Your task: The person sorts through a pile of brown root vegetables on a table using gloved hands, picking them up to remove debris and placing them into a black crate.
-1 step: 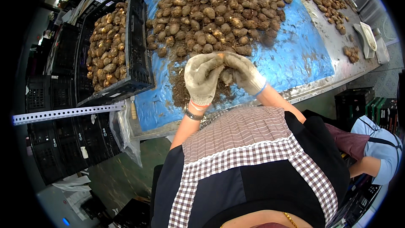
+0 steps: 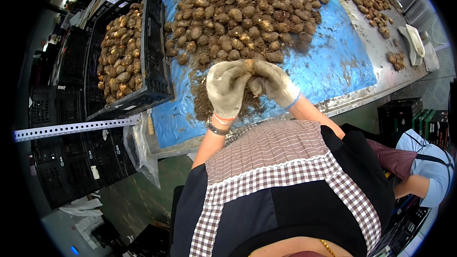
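Note:
Both my hands wear off-white knit gloves and meet above the blue plastic sheet (image 2: pixel 333 74), just in front of a large heap of small brown taros (image 2: pixel 238 16). My left hand (image 2: pixel 224 85) is curled closed, its fingertips against those of the other hand. Bent the same way, my right hand (image 2: pixel 273 83) closes in from the other side. Between the fingertips shows a small orange-brown part of a taro (image 2: pixel 249 62); the gloves hide most of it. Loose dark soil and root bits (image 2: pixel 202 102) lie on the sheet beneath and beside my left hand.
To the left, a black plastic crate (image 2: pixel 159 62) holds many taros. Smaller taros (image 2: pixel 366 2) lie on the metal table (image 2: pixel 400 83) at the far right, near a scale (image 2: pixel 414 43). Stacked black crates (image 2: pixel 52 162) stand at left. Another person (image 2: pixel 421 166) is at the right.
My left hand has shifted very slightly to the left, and its fingers are a little blurred. Both hands stay together at the same spot.

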A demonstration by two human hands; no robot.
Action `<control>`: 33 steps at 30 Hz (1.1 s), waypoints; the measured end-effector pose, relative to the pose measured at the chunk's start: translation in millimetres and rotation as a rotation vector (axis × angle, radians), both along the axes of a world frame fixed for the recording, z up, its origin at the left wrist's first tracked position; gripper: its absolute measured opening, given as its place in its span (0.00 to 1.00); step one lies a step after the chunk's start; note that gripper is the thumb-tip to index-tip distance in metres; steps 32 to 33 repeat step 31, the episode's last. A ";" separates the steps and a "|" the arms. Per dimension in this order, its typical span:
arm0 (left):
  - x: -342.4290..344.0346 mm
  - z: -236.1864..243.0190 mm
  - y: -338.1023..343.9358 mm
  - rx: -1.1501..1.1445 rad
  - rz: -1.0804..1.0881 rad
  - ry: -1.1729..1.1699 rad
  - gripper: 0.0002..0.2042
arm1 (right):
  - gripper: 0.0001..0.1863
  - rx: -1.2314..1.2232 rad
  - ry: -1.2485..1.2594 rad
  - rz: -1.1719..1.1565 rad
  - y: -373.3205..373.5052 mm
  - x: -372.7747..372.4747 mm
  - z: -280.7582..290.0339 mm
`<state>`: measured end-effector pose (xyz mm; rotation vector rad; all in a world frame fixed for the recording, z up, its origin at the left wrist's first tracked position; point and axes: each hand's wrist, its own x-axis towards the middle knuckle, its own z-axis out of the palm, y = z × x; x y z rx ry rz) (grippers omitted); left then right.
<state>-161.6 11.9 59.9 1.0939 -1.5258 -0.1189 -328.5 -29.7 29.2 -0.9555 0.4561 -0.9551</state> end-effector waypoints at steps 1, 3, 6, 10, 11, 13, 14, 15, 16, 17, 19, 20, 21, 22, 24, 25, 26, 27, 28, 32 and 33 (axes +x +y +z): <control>3.7 -1.8 -0.4 -0.019 0.046 -0.038 0.11 | 0.21 0.088 -0.057 0.013 -1.2 -1.9 -2.6; 8.7 -6.2 -0.2 0.130 0.093 0.171 0.08 | 0.21 0.499 -0.236 0.064 -5.9 -6.5 -4.7; 27.3 -6.4 -2.5 0.012 0.037 0.075 0.15 | 0.20 0.448 -0.181 -0.003 -8.7 -11.2 0.4; 12.5 -3.2 -6.0 0.016 0.025 -0.163 0.18 | 0.20 0.431 -0.096 0.004 0.1 -1.3 9.2; 8.6 -1.2 -7.0 -0.065 0.008 -0.195 0.18 | 0.21 0.446 -0.074 -0.028 3.8 4.7 9.4; 5.4 0.6 -7.9 -0.052 -0.006 -0.201 0.10 | 0.21 0.464 -0.017 -0.010 2.9 3.8 11.1; 4.7 -0.6 -10.0 -0.072 0.037 -0.202 0.09 | 0.21 0.472 0.005 -0.003 2.6 2.4 11.2; 3.4 -3.1 -12.7 -0.058 0.087 -0.197 0.08 | 0.20 0.432 0.008 -0.056 4.4 1.4 10.5; 3.3 -6.0 -14.5 -0.074 0.131 -0.200 0.07 | 0.20 0.503 -0.021 -0.076 3.1 -0.5 10.0; 6.8 -8.1 -11.7 0.053 0.215 -0.125 0.05 | 0.20 0.554 -0.076 -0.083 0.3 -2.0 9.5; 26.7 -6.6 -14.3 0.208 0.276 -0.040 0.04 | 0.19 0.587 -0.103 -0.197 0.0 -4.1 8.1; 29.7 -5.4 -12.4 0.417 0.350 0.063 0.04 | 0.19 0.571 -0.105 -0.196 -1.6 -5.5 7.7; 32.5 -2.3 -6.4 0.446 0.207 0.121 0.06 | 0.19 0.580 -0.098 -0.201 -3.6 -7.1 7.5; 24.0 -1.8 -7.1 0.337 0.123 0.142 0.07 | 0.19 0.614 -0.067 -0.221 -4.5 -7.6 6.9; 1.1 -1.4 -8.8 0.167 -0.047 0.118 0.08 | 0.20 0.503 -0.052 -0.138 0.5 -6.4 3.8; -3.5 -1.0 -9.0 0.056 -0.051 -0.049 0.09 | 0.20 0.409 -0.074 -0.073 1.7 -5.8 1.4; -3.3 -1.6 -7.6 0.057 -0.045 -0.273 0.10 | 0.21 0.464 -0.047 -0.040 1.7 -0.8 -3.4; -7.3 -5.4 -8.2 0.027 -0.026 -0.171 0.10 | 0.22 0.506 -0.019 0.013 1.4 -1.0 -8.1; -5.6 -9.8 -7.3 0.133 -0.006 -0.127 0.10 | 0.22 0.543 0.003 0.069 1.0 -3.0 -13.5; 11.1 -28.7 -7.7 0.326 0.090 -0.128 0.10 | 0.23 0.574 -0.005 0.037 -0.1 -13.7 -33.0; 11.1 -28.7 -7.7 0.326 0.090 -0.128 0.10 | 0.23 0.574 -0.005 0.037 -0.1 -13.7 -33.0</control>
